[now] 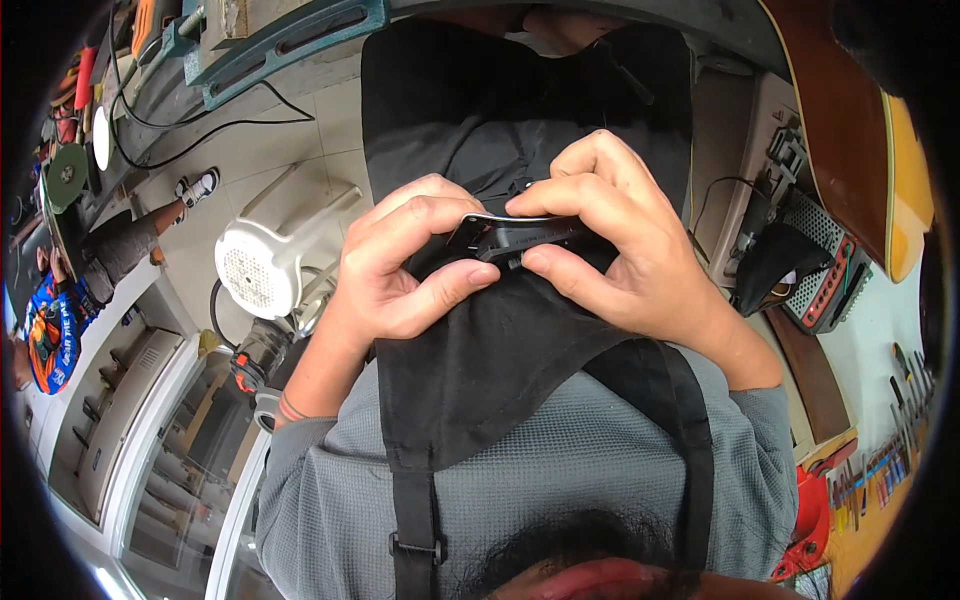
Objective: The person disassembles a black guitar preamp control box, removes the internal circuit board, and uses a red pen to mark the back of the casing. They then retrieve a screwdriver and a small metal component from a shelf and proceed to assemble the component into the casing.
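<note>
One black device [525, 237]: left hand [398, 262], partly closed, grips left end; right hand [632, 243], partly closed, grips right end.

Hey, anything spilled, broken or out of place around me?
Nothing obviously spilled or broken. A black cable loops out from the workbench at upper left, looking untidily slack. Your left hand and right hand partly cover the dark object.

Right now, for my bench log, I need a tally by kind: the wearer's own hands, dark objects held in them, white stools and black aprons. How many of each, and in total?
Hands: 2 (left hand, right hand)
Held dark object: 1
White stool: 1
Black apron: 1
Total: 5
</note>
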Tool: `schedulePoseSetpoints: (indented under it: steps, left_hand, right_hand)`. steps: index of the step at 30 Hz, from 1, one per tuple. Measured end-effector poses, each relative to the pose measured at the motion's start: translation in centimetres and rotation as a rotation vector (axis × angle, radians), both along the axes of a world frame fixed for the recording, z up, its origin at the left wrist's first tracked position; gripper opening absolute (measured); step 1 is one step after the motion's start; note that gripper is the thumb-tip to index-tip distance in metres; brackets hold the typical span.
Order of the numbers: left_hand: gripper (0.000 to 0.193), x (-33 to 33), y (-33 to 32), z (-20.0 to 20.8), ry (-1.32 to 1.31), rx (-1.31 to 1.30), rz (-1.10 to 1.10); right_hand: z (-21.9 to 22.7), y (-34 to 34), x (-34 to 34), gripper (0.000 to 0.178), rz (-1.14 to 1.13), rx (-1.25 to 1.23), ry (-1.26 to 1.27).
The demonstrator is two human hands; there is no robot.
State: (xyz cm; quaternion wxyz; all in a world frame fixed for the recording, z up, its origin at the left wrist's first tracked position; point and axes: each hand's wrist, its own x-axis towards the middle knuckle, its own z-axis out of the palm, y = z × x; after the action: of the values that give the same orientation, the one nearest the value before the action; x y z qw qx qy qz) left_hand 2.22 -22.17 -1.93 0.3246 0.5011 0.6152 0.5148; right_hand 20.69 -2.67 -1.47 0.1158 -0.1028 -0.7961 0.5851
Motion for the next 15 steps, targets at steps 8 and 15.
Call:
schedulePoseSetpoints:
  steps: [8, 15]
  left_hand:
    - [0.034, 0.4, 0.7, 0.7, 0.197, 0.026, 0.054]
    - [0.038, 0.2, 1.2, 1.4, 0.341, 0.067, 0.113]
  right_hand:
    - [0.2, -0.2, -0.5, 0.03, -0.029, 0.004, -0.033]
    - [-0.3, -0.1, -0.6, 0.035, -0.089, -0.037, -0.013]
